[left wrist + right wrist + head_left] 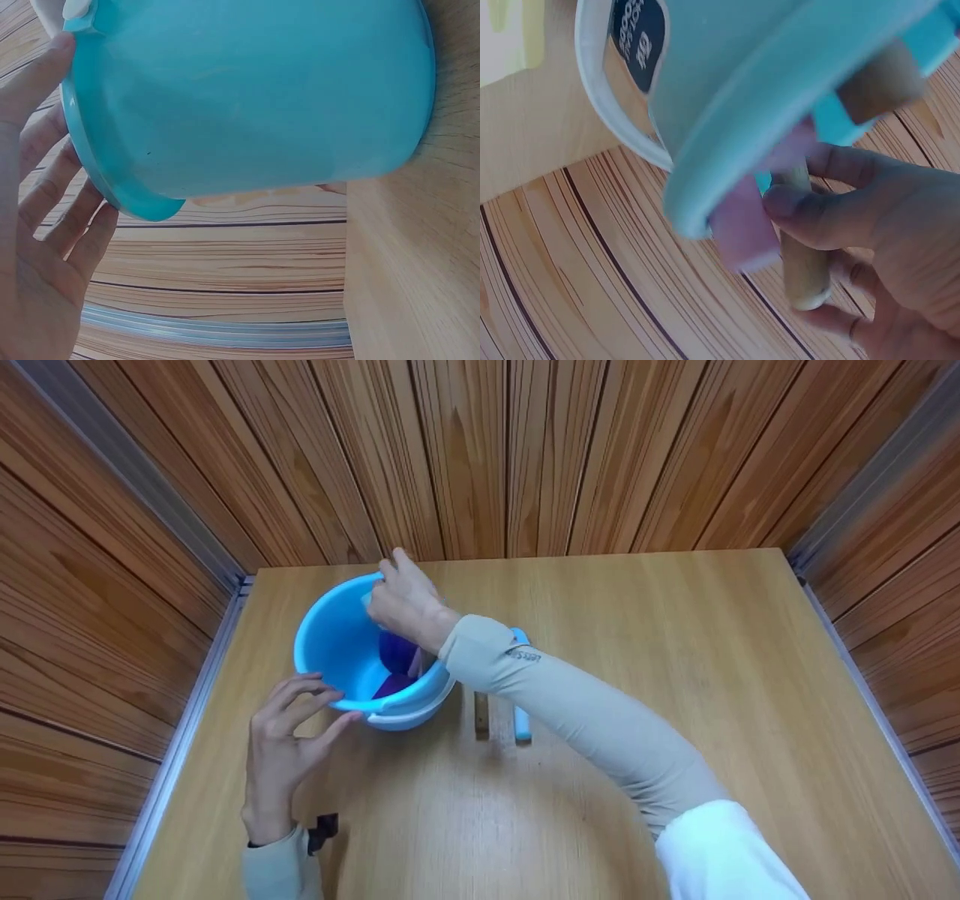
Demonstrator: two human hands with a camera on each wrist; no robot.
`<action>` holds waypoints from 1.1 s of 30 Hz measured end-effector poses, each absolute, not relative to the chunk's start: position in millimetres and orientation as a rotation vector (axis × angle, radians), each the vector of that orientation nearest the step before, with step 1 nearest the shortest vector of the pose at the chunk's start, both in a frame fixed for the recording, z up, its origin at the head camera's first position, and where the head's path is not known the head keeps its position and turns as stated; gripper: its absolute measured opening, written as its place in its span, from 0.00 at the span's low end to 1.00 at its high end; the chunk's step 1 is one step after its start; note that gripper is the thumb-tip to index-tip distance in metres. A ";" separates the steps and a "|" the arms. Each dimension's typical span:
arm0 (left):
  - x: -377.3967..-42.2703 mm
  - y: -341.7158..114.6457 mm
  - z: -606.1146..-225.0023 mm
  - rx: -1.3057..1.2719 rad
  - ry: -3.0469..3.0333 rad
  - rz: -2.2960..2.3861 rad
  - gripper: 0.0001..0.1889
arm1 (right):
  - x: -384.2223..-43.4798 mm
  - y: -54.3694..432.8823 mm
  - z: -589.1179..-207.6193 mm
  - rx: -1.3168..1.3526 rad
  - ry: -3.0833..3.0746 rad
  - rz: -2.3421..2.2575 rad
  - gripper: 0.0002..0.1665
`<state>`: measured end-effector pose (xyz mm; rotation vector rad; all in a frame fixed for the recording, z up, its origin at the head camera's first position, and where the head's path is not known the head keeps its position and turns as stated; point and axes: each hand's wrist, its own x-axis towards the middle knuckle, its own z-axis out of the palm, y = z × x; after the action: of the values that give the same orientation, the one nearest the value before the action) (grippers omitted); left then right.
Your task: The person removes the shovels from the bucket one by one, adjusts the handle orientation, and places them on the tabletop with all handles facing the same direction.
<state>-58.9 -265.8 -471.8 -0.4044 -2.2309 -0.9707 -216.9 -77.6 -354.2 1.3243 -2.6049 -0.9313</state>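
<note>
A blue bucket (337, 622) with a light bail handle (409, 718) stands left of centre on the table. My left hand (281, 742) holds its near left rim, thumb and fingertips spread along the edge, as the left wrist view shows at the rim (90, 150). My right hand (409, 600) is over the bucket's far right side. In the right wrist view it grips a round wooden handle (805, 277) near the rim. Beside that handle are a pinkish handle (742, 232) and a blurred wooden piece (881, 82). Purple things (396, 651) lie inside the bucket, partly hidden.
Right of the bucket, a brown stick-like piece (481, 716) and a blue-handled item (523, 724) lie on the wooden table (637, 607), partly under my right forearm. Wood-panelled walls (465, 457) with metal edge strips enclose the table at the back and sides.
</note>
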 end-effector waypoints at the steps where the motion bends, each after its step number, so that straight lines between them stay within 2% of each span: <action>1: -59.5 -265.1 -472.2 -0.406 -2.228 -0.975 0.25 | -216.8 -73.6 -351.3 1.307 -2.610 -0.903 0.18; 4: -60.6 -264.4 -471.5 -0.395 -2.228 -0.986 0.25 | -215.8 -63.0 -342.0 1.265 -2.603 -0.825 0.22; 8: -62.7 -265.4 -469.6 -0.377 -2.246 -0.999 0.24 | -215.0 -50.8 -333.5 1.210 -2.600 -0.742 0.20; 18: -62.9 -268.1 -472.8 -0.401 -2.231 -0.980 0.24 | -208.7 -13.1 -335.7 1.243 -2.605 -0.560 0.25; 26: -63.1 -267.1 -470.4 -0.370 -2.250 -1.005 0.24 | -210.7 19.2 -340.6 1.169 -2.617 -0.320 0.15; 33: -62.0 -269.1 -468.7 -0.327 -2.280 -0.993 0.23 | -222.5 45.5 -332.9 1.082 -2.686 -0.113 0.19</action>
<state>-62.0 -269.1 -468.7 -0.3269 -2.2800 -0.9934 -222.5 45.5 -332.9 1.0818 -2.6862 -0.1130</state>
